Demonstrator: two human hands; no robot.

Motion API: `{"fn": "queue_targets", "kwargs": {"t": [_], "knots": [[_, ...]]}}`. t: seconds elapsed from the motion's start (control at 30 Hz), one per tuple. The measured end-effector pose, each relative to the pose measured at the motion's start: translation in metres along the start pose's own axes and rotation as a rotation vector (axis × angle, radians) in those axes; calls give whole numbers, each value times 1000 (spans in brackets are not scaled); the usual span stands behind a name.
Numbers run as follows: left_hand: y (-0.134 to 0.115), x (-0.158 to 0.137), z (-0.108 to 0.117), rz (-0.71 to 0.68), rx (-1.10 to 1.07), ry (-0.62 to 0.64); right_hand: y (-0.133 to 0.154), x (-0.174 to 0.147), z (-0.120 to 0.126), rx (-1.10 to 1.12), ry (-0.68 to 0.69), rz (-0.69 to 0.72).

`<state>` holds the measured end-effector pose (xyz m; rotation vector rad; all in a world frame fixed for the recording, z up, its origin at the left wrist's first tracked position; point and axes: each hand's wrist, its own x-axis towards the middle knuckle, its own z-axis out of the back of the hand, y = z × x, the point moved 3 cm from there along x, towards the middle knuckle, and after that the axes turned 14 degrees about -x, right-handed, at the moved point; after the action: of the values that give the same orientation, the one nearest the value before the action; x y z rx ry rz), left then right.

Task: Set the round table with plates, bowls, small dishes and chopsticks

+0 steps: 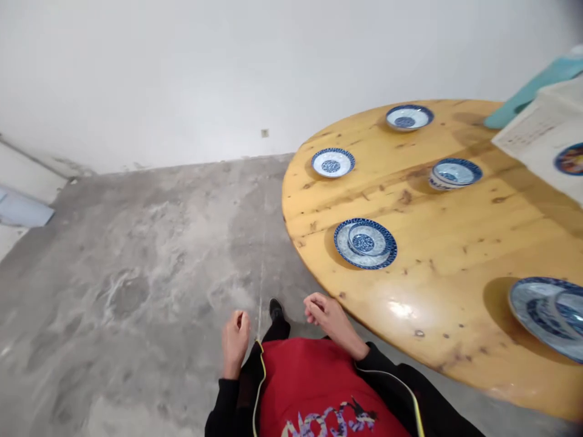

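Note:
My left hand (235, 343) hangs over the grey floor in front of my body, its fingers curled into a loose fist with nothing in it. Beside the near rim of the round wooden table (423, 243) is my right hand (334, 321), fingers curled in and holding nothing visible. Whether it touches the rim I cannot tell. Closest to that hand on the table is a blue-and-white plate (387, 258) with a matching small dish or bowl (364, 237) on it. Farther right, another patterned plate (531, 303) carries a bowl (574, 312), cut off by the view's edge.
Toward the far side of the table sit a small blue-patterned dish (333, 162), another shallow dish (409, 117) and a deeper bowl (455, 174). White printed cloth or paper (546, 127) and a turquoise item (537, 85) occupy the right. Behind rises a white wall (182, 79).

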<state>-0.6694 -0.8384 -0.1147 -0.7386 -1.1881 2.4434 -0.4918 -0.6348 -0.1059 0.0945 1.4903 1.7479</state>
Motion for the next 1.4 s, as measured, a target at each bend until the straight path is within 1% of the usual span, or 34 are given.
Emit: {"fn": "queue_targets", "kwargs": {"t": [0.1, 0.2, 0.3, 0.4, 0.5, 0.57, 0.63, 0.8, 0.87, 0.93, 1.0, 1.1, 1.23, 1.4], "knots": [[-8, 52, 27, -47, 41, 48, 30, 24, -23, 4, -45, 35], [-32, 99, 36, -126, 69, 124, 49, 42, -34, 16, -87, 12], [-63, 138, 28, -215, 63, 210, 61, 59, -36, 23, -151, -5], [-91, 167, 8, -271, 9, 304, 74, 80, -38, 8, -210, 10], [-110, 191, -13, -304, -66, 422, 89, 108, -41, -10, -210, 31], [-118, 209, -21, -324, -81, 487, 98, 132, -43, 0, -189, 46], [-124, 233, -21, -337, -61, 514, 106, 162, -44, 24, -175, 52], [-142, 312, -2, -306, 49, 461, 134, 248, -37, 100, -199, 73], [-156, 345, 4, -287, 82, 462, 150, 279, -28, 130, -227, 90], [-173, 376, 3, -278, 104, 483, 165, 306, -17, 151, -261, 86], [-191, 401, -4, -296, 114, 508, 176, 328, -4, 165, -301, 56], [-219, 426, -24, -353, 101, 558, 187, 349, 15, 199, -361, 22], [-249, 447, -59, -387, 65, 712, 191, 359, 31, 236, -450, -15], [-284, 480, -102, -428, 90, 904, 182, 370, 39, 327, -605, -111]]}}
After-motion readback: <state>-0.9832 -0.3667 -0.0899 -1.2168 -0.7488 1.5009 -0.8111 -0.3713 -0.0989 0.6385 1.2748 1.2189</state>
